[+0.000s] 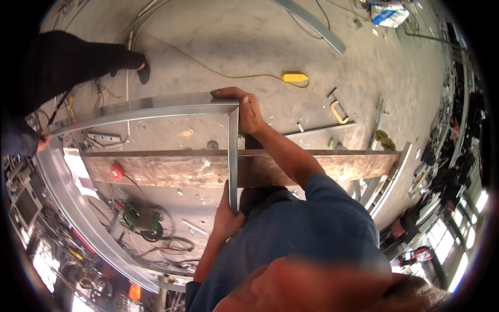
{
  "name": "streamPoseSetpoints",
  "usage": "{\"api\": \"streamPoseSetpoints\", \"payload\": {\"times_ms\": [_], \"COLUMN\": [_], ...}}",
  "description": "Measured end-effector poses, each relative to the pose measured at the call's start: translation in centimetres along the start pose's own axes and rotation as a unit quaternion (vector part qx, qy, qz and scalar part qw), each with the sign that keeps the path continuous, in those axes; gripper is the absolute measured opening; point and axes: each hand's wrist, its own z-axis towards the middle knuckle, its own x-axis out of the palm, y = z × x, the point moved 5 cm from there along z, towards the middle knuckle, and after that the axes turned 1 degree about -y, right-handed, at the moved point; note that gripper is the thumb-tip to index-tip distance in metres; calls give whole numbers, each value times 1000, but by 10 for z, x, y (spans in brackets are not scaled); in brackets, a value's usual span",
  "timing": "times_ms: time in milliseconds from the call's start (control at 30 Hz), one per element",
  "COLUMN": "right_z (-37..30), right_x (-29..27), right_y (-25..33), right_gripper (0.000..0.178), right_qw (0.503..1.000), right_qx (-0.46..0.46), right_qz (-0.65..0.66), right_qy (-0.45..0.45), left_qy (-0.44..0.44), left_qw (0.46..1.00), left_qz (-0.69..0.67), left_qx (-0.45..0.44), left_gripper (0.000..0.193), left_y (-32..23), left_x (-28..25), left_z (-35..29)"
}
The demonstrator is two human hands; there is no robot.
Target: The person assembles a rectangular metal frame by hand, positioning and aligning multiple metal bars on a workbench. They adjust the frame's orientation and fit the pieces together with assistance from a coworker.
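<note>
A silver metal frame is held up above a wooden plank. My right hand grips its far right corner, with the fingers over the top edge and the thumb along the side. Lower down, my left hand is closed round the near end of the frame's short side. At the far left, a co-worker's hand touches the other end of the long side. The worn plank runs crosswise beneath the short side.
A red tape measure lies on the plank. On the floor are a yellow power strip with its cord, a clamp and a green machine. Long metal profiles curve along the left. A co-worker's shoe stands far left.
</note>
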Motion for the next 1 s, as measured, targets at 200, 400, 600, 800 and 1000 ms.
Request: {"api": "streamPoseSetpoints", "payload": {"times_ms": [200, 400, 600, 800, 1000], "right_z": [-3, -10, -20, -27, -35], "right_x": [2, 6, -2, -9, -15], "right_y": [4, 6, -15, -14, -13], "right_gripper": [79, 76, 70, 71, 71], "right_qw": [996, 995, 999, 999, 998], "right_qx": [-24, -29, -34, -21, -10], "right_qz": [-80, -92, -32, -44, -58], "right_qy": [-20, -36, -24, -18, -18], "left_qy": [-1, -26, -73, -70, -54], "left_qw": [1000, 996, 983, 977, 979], "left_qz": [-15, 18, 2, 20, 22], "left_qx": [18, 78, 169, 200, 196], "left_gripper": [92, 88, 93, 91, 92], "left_y": [-13, 1, -38, -63, -66], "left_x": [-9, -11, -26, -35, -34], "left_z": [-2, 0, 21, 49, 56]}}
